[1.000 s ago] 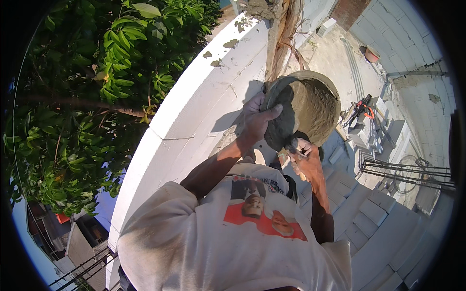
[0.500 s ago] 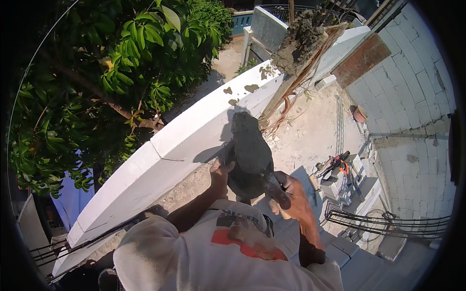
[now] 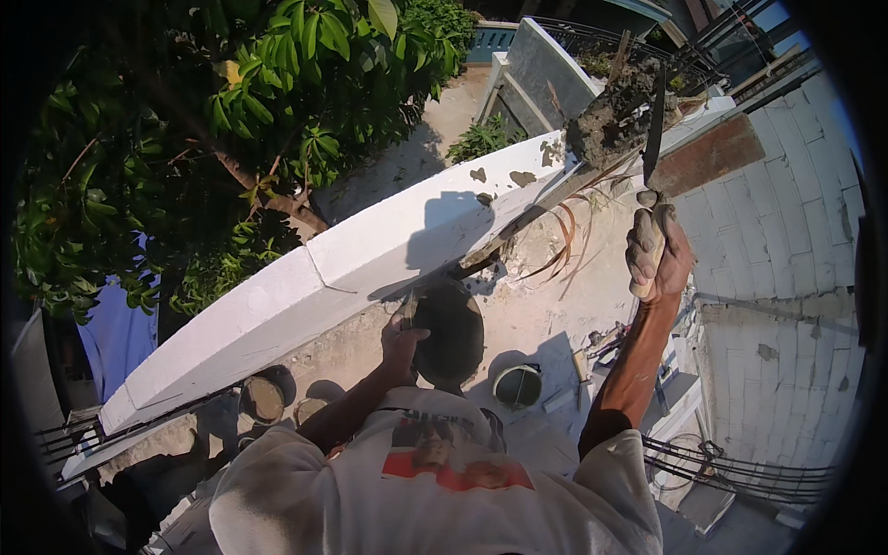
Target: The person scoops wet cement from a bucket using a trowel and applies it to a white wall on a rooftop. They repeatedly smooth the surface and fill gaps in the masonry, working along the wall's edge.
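Observation:
My left hand (image 3: 404,344) grips the rim of a dark round bowl (image 3: 450,338) in front of my chest; its inside is in shade, so I cannot tell how much mortar is in it. Raised at the right, my right hand (image 3: 660,252) is closed around the wooden handle of a trowel (image 3: 655,134). The trowel's blade points up and away, seen nearly edge-on, beside a heap of wet mortar (image 3: 606,125). A low wall of white blocks (image 3: 365,250) runs diagonally past the bowl's far left side, with several mortar blobs on its top.
A leafy tree (image 3: 314,37) crowds the wall's far side. Buckets (image 3: 518,385) stand on the ground below. Steel bars (image 3: 740,470) jut in at the lower right, under a tall grey block wall (image 3: 782,208). A wooden board (image 3: 527,217) leans near the mortar heap.
My right hand has swung from beside the bowl up and to the right, carrying the trowel; its blade was over the bowl and mortar-covered. My left hand keeps the bowl, shifted slightly.

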